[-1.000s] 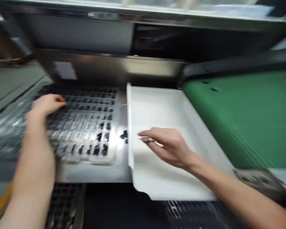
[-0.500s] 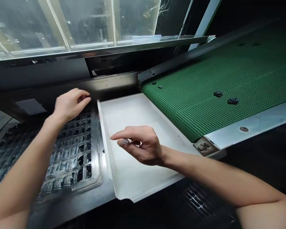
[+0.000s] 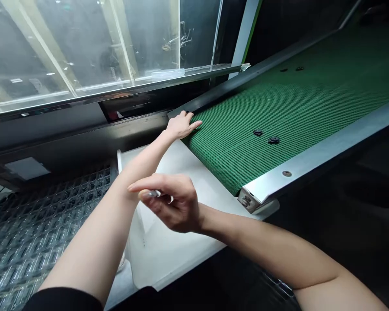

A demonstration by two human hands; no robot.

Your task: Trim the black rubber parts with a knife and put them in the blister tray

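Note:
My left hand [image 3: 181, 124] reaches far forward, fingers stretched flat on the near-left corner of the green conveyor belt [image 3: 294, 103], holding nothing. My right hand [image 3: 170, 201] hovers above the white chute tray [image 3: 181, 250], fingers curled and pinched on a small silvery object I cannot name. Two small black parts [image 3: 266, 136] lie on the belt to the right of my left hand; a few more black parts [image 3: 291, 68] sit farther up the belt.
Clear plastic compartment trays [image 3: 29, 233] cover the surface at the left. A glass window [image 3: 84, 47] with a dark metal housing [image 3: 68, 134] runs along the back. The belt's metal side rail [image 3: 311, 157] ends at a bracket near the tray.
My left hand left the compartment tray and moved right and forward onto the belt's corner. The view swung right. My right hand stayed pinched over the white tray.

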